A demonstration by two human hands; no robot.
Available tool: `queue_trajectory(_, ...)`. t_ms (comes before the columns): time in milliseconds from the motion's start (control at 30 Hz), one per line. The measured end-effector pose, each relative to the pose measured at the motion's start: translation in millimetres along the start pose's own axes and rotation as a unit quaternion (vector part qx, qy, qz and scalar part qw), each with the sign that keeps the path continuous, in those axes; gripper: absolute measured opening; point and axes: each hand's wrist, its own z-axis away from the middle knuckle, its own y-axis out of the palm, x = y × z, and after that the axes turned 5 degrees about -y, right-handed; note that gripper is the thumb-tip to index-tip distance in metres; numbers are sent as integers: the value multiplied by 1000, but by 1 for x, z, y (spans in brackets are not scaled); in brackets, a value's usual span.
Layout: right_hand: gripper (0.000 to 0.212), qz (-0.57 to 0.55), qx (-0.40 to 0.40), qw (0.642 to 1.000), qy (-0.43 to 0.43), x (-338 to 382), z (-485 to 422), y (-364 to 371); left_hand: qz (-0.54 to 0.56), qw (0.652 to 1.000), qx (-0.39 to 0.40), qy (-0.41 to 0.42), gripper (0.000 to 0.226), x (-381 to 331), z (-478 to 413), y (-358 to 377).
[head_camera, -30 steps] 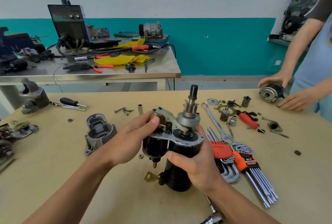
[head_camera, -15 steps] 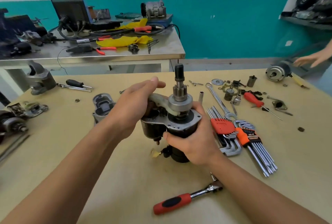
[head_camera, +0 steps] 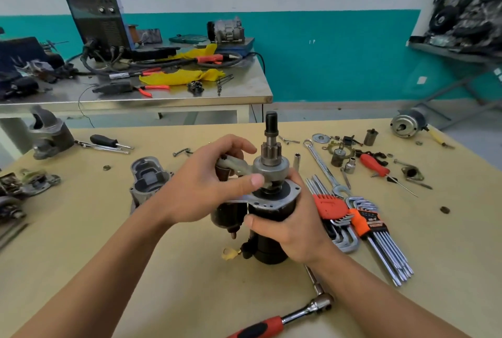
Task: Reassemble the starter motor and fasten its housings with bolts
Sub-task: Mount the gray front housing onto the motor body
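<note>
A black starter motor point(head_camera: 267, 246) stands upright on the wooden table point(head_camera: 135, 269), its pinion shaft point(head_camera: 271, 134) pointing up. My right hand point(head_camera: 292, 225) grips the motor's black body just below the grey mounting plate point(head_camera: 288, 193). My left hand point(head_camera: 206, 183) pinches the grey shift lever point(head_camera: 235, 165) beside the drive gear collar point(head_camera: 270, 170), the thumb against the collar. The solenoid under my left hand is mostly hidden. A grey nose housing point(head_camera: 148, 180) lies on the table to the left, open side up.
Hex key sets with orange holders point(head_camera: 353, 215) and a spanner point(head_camera: 323, 166) lie right of the motor. A red-handled ratchet point(head_camera: 285, 318) lies at the front. Small parts, sockets and a red screwdriver point(head_camera: 375, 165) are scattered at the back right, another motor point(head_camera: 406, 123) beyond. A steel bench point(head_camera: 163, 98) stands behind.
The view has dropped and moved closer, bringing the ratchet into sight. My left hand shifted over the shift lever with its thumb at the collar. The other person's hands have left the view.
</note>
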Motion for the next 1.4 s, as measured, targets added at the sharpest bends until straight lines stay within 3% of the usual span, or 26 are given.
queue_trajectory(67,67,2,3,1000,8,2,1,-1,-40,998,41,24,58,0,-1,-6)
queue_trajectory(167,66,42,28,999,13,6,2,0,-68,996,42,38,66,-3,-4,-9)
queue_trajectory(400,66,56,46,997,8,7,1,4,22,997,0,71,37,2,-1,0)
queue_trajectory(600,66,27,34,999,-2,6,-2,1,102,993,1,58,42,-1,-4,0)
queue_trajectory(867,67,5,68,998,3,5,0,-1,142,985,14,100,51,1,-11,1)
queue_trajectory(1033,69,4,65,998,2,3,-2,-1,164,983,16,85,57,4,-11,2)
queue_trajectory(1167,69,0,51,999,7,2,-1,1,149,985,-78,45,35,7,-8,8)
queue_trajectory(1233,69,5,47,999,9,3,-1,2,147,980,-128,-34,55,10,-7,11)
queue_trajectory(1300,69,4,41,999,7,3,0,1,167,980,-93,-63,77,15,-8,10)
queue_trajectory(1400,69,-7,28,1000,7,2,2,0,159,985,-40,-50,88,13,-10,6)
